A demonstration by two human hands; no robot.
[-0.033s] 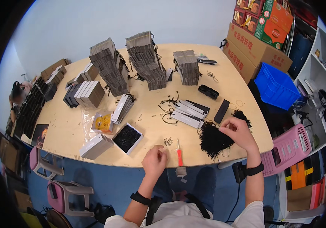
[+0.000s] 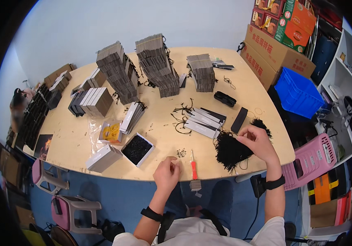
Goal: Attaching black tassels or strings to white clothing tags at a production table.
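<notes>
Cords (image 2: 230,153): thin black strands, heaped at the right front of our pale, round-cornered tabletop (image 2: 163,141).
Right hand (image 2: 259,143): thumb meets fingertips over the heap's edge; whether we grip a strand, we cannot tell.
Left hand (image 2: 167,174): fingers curl, any contents hidden, near a slim, red-handled screwdriver (image 2: 194,169).

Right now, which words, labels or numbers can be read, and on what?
I copy no wording; print stands on:
Brown cartons: large red characters, legible.
Green-and-orange box: printed characters.
Red boxes: small print, blurred.
Pale flat packs: lettering too small.
Pink chair: labels too small.
</notes>
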